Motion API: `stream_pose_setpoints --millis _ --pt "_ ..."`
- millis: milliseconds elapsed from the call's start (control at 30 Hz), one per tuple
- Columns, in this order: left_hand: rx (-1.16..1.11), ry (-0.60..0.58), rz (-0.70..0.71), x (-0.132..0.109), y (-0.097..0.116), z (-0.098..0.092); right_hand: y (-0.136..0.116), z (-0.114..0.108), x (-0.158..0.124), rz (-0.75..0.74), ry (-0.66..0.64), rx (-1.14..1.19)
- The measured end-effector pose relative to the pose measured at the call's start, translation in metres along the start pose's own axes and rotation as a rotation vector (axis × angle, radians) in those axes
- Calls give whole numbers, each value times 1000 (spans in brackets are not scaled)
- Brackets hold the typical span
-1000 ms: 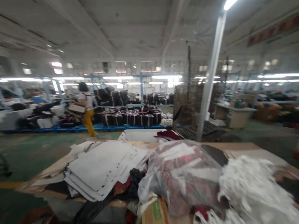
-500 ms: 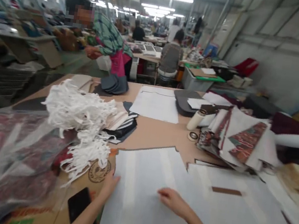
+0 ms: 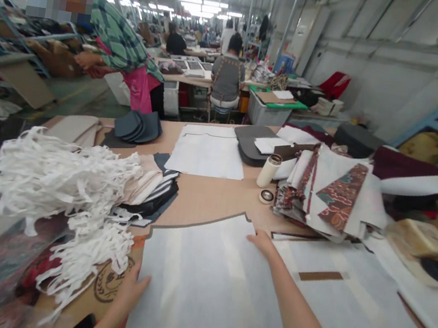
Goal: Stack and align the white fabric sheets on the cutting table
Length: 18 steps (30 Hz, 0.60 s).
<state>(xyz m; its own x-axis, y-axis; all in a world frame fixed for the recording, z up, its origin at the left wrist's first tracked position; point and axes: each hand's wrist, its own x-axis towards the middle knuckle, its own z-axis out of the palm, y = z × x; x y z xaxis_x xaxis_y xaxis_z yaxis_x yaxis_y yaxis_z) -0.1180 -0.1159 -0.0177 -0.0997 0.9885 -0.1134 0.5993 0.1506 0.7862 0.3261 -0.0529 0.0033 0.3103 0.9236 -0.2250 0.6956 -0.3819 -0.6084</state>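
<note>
In the head view, a big pale sheet (image 3: 200, 287) lay flat on the near side of the counter (image 3: 209, 198), between the person's two hands. Its far edge had a thin dark rim and went up at a slant, so the right end of that edge reached farther away than the left end. The near end ran out of sight, so nobody could tell which way the sheet was longest.

The left hand (image 3: 135, 287) was at the left edge of the sheet. It was open, with the thumb apart from the fingers and pointing in over the sheet. The right hand (image 3: 261, 243) reached farther out, to the right edge, just near the far right corner. Its fingers were bent, but one could not tell if they pinched the edge or only rested there. So the right hand was the one closer to that far corner, and the left hand was nearer to the person.

To the right was another pale sheet (image 3: 344, 314) with a short brown strip (image 3: 320, 277) on it. To the left was brown cardboard (image 3: 96, 294) with a round mark, and a heap of white ribbons (image 3: 65, 174). Past the far edge, a little to the right, stood a cream bottle (image 3: 268, 172) with its lid (image 3: 266, 196) beside it.
</note>
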Motion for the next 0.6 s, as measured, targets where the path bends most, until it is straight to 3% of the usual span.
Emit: stream_pose_setpoints --millis 100,167,233,333,433,500,600 --pt "316 178 171 9 16 6 11 -5 4 -49 -9 6" --pt "502 254 346 21 45 30 13 -1 9 -38 63 -11" --pt "587 156 523 36 83 70 12 7 16 -20 156 -8" --pt "597 -133 730 57 142 145 9 25 24 -85 294 -15" --pt "594 -270 875 75 185 207 13 39 25 -208 412 -67" --pt "620 -309 917 85 201 230 17 47 23 -279 486 -106" --pt "683 -314 931 96 210 243 21 53 20 -350 563 -188"
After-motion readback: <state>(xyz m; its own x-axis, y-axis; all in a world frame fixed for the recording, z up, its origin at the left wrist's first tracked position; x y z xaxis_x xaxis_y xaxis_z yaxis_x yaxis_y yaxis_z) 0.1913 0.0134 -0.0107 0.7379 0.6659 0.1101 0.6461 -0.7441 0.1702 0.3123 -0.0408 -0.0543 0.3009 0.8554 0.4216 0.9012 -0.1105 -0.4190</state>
